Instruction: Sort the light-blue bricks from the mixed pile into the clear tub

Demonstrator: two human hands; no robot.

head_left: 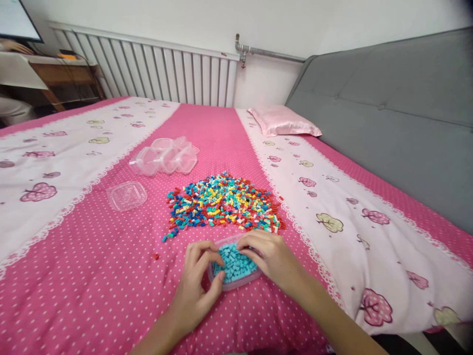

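Note:
A clear plastic container point(236, 285) filled with small light-blue building bricks point(236, 266) sits on the bed in front of me. My left hand point(199, 281) curves around its left end, thumb and fingers apart, with the fingertips over the bricks. From the right, my right hand point(268, 252) reaches across the container's far rim. Its thumb and index fingertips are close together above the bricks; whether something small is between them is hidden. Just beyond the container lies a wide pile of mixed building bricks point(225, 199) in red, blue, yellow, white and green.
Several stacked clear containers point(166, 157) stand beyond the pile, to the left. A clear lid point(127, 196) lies nearer. A few red bricks point(156, 256) are loose on the pink bedspread point(111, 296). A pink pillow point(283, 122) rests near the grey headboard point(388, 108).

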